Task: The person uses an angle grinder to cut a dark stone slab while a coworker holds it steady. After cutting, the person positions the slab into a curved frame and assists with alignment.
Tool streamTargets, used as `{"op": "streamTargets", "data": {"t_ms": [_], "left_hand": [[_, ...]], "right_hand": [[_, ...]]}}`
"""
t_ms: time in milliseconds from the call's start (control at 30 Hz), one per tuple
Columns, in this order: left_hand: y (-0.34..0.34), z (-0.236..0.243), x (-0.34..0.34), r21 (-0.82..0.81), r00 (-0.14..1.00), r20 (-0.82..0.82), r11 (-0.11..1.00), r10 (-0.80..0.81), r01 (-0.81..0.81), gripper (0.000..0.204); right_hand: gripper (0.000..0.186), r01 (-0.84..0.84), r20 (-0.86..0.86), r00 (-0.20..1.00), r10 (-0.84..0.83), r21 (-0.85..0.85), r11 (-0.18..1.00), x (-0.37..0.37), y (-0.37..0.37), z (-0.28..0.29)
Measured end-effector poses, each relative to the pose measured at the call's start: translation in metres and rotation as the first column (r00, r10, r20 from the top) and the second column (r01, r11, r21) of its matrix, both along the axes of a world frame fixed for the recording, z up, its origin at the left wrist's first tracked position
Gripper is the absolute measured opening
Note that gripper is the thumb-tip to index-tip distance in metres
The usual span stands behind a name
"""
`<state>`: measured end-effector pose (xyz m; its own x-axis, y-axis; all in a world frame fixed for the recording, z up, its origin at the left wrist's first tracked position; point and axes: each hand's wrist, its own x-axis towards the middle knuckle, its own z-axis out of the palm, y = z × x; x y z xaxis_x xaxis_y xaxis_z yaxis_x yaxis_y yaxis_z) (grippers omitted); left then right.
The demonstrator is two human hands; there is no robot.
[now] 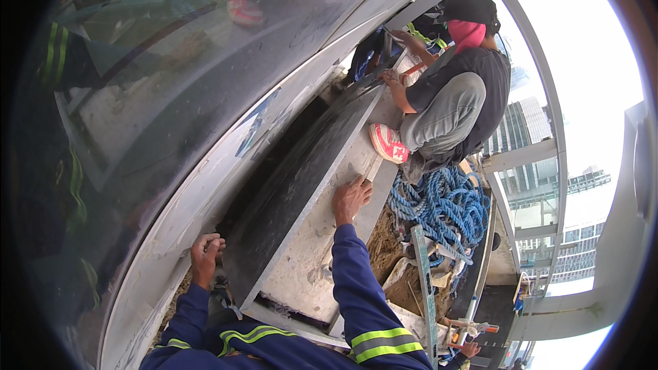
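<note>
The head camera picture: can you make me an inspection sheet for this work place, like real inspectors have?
Surface: pale slab, dusty and marked.
Job's things: black panel along the slab's left side; a dark gap shows at the slab's near end.
Clutter: blue rope in a tangled heap; loose dirt and a long metal bar nearby.
Hands: right hand rests on the slab, fingers curled; left hand is beside the panel's near end, touching unclear.
Cables: nothing seen for certain.
Surroundings: a co-worker crouches farther along the slab; glossy dark wall on the left; metal frame with tall buildings beyond on the right.
</note>
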<state>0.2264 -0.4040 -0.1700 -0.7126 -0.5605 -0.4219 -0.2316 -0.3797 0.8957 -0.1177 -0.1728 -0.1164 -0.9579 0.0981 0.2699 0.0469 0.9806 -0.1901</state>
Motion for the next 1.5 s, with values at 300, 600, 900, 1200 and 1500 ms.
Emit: {"op": "streamTargets", "data": {"t_ms": [300,600,900,1200,1500], "left_hand": [[0.001,0.007,-0.003,-0.001,1.0,-0.007,1.0,-0.012,0.012,0.034],[0.001,0.0,0.0,0.011,1.0,0.002,1.0,-0.009,0.009,0.034],[0.0,-0.002,0.003,0.019,1.0,0.007,1.0,-0.014,0.014,0.035],[0.002,0.002,0.002,0.027,1.0,0.014,1.0,-0.001,0.001,0.037],[0.002,0.004,0.003,0.039,1.0,0.012,0.999,0.001,-0.002,0.038]], "right_hand": [[0.035,-0.015,-0.035,0.999,0.016,0.026,1.0,0.001,0.002,-0.002],[0.035,0.002,-0.016,1.0,-0.001,0.019,1.0,0.0,0.001,-0.001],[0.035,0.001,-0.035,0.999,-0.001,0.016,1.0,-0.003,0.004,-0.007],[0.034,-0.001,-0.011,1.0,0.001,0.025,1.0,0.0,0.002,-0.001],[0.032,-0.023,-0.056,0.998,0.025,0.039,0.999,0.001,0.002,-0.002]]}}
